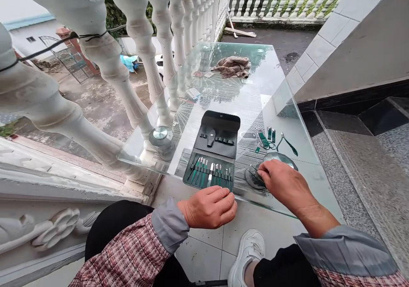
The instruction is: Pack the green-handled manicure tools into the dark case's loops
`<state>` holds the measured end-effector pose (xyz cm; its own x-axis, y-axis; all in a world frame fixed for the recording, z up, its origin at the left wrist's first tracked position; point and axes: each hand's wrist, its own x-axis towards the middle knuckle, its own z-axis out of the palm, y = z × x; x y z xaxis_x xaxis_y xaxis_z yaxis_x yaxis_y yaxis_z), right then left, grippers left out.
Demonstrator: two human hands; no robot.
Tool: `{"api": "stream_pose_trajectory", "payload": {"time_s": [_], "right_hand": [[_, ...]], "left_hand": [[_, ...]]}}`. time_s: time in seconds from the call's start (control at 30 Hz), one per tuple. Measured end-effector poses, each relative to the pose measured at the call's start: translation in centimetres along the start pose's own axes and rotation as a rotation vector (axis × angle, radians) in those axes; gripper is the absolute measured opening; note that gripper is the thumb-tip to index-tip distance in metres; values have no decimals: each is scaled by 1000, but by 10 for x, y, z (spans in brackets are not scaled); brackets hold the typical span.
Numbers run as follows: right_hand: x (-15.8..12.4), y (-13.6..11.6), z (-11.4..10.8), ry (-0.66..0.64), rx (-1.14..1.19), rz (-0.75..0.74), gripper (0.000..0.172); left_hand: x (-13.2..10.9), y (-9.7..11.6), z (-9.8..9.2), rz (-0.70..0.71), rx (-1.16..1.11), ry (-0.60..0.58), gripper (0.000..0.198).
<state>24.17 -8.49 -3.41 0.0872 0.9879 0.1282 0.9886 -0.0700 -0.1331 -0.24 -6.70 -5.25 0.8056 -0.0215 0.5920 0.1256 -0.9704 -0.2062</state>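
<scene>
Head view: right hand (283, 186) over a round metal disc (281, 159), fingers together, any grip hidden. Left hand (209, 207), fingers loosely curled together, just beside the open manicure case (220, 123) on the glass tabletop (255, 95).

A white balustrade (128, 56) runs along the left and turns across the far end, with a glass table (252, 95) standing just beside it on a tiled floor (204, 253). On the right rise a grey wall (358, 52) and a granite step (358, 184). Beyond the railing, down to the left, lie a concrete yard (96, 103), a metal gate (72, 63), a white car (159, 63) and a pale building (28, 35) — all in flat daylight.
</scene>
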Motion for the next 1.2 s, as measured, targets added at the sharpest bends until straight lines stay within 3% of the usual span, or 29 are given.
{"api": "stream_pose_trajectory", "payload": {"time_s": [0.2, 0.3, 0.5, 0.67, 0.87, 1.07, 1.2], "right_hand": [[-1, 2, 4, -16, -20, -29, 16], [2, 4, 2, 40, 100, 43, 15], [16, -12, -5, 86, 799, 281, 15], [27, -42, -5, 24, 1266, 251, 37], [35, -74, -2, -124, 1345, 165, 32], [40, -83, 1, -15, 1299, 191, 39], [41, -87, 4, -49, 1280, 173, 36]], "left_hand": [[-8, 1, -3, -74, 31, 19, 11], [-10, 0, -3, -111, 46, 2, 12], [-9, -2, 3, -106, 49, -22, 10], [-2, 2, 9, -126, 47, 38, 11], [3, 5, 9, -131, 18, -16, 15], [4, 3, 7, -122, 8, -9, 17], [3, 5, 7, -123, 0, -12, 15]]}}
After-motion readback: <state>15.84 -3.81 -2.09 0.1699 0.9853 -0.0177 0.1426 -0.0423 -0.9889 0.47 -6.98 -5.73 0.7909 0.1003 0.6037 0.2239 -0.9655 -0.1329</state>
